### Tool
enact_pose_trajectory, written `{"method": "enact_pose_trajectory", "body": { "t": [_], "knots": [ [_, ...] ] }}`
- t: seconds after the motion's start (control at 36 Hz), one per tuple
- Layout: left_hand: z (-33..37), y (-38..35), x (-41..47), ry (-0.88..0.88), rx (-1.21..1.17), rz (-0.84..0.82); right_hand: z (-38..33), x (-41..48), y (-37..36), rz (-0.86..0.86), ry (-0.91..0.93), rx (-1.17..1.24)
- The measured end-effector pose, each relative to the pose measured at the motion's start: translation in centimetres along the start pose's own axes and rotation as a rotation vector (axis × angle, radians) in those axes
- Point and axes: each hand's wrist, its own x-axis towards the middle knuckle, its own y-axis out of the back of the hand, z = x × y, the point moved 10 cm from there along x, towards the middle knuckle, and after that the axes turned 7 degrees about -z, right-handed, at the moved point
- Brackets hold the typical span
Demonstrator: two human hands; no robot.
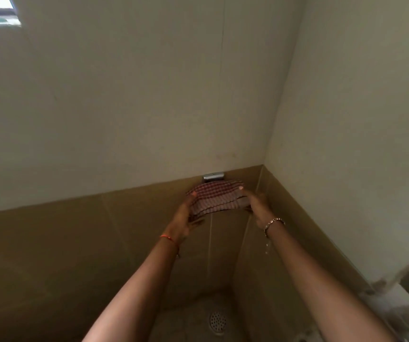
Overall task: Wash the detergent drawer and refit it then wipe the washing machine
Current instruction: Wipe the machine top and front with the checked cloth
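The cloth (214, 197) hung stretched between the fingers (193, 195) of both hands, its long axis running from the left hand (186, 215) across to the right hand (257, 206), neither nearer. Each hand's fingers gripped one end, with the tap (213, 176) just beyond the fingertips.

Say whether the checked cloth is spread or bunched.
Spread loosely: checked cloth hangs stretched between left hand and right hand, lower edge folded.

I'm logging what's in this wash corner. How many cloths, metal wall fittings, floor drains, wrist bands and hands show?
checked cloth: 1
metal wall fitting: 1
floor drain: 1
wrist bands: 2, thread band and beaded bracelet
hands: 2, left hand and right hand, both gripping the cloth
total: 7
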Motion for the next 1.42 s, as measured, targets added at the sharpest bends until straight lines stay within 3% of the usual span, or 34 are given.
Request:
{"method": "enact_pose_trajectory", "body": {
  "t": [0.11, 0.44, 0.69, 0.86, 0.94, 1.0, 1.08, 1.17, 1.28, 1.42],
  "knots": [
    [0.4, -0.4, 0.2, -0.049, -0.081, 0.007, 0.6, 0.1, -0.4, 0.019, -0.045, 0.132],
    [2.6, 1.1, -2.9, -0.211, -0.012, 0.142, -1.3, -3.2, 1.0, 0.264, 0.12, 0.248],
    [1.7, 2.5, -10.0, -0.201, -0.016, 0.041, 0.9, -11.1, 0.2, 0.283, 0.084, 0.51],
    [-0.5, 5.4, -18.4, -0.098, -0.162, 0.009, 3.3, -20.5, -1.4, 0.239, 0.019, 0.68],
    [-2.2, 6.8, -23.2, -0.038, -0.2, -0.05, 3.5, -25.4, -2.4, 0.074, 0.068, 0.411],
    [-3.5, 7.8, -26.2, 0.002, -0.202, -0.086, 4.3, -27.8, -4.0, -0.037, 0.029, 0.413],
    [-5.0, 9.4, -30.4, 0.034, -0.201, -0.131, 5.9, -32.7, -4.9, -0.034, 0.018, 0.34],
    [-6.1, 10.7, -34.7, 0.047, -0.247, -0.167, 6.7, -37.8, -6.2, -0.115, 0.012, 0.418],
    [-7.2, 12.1, -40.6, 0.061, -0.282, -0.209, 8.5, -43.7, -7.2, -0.13, -0.124, 0.793],
    [-8.2, 13.8, -47.0, 0.049, -0.277, -0.241, 10.4, -49.7, -8.6, -0.198, -0.18, 0.815]
  ]
}}
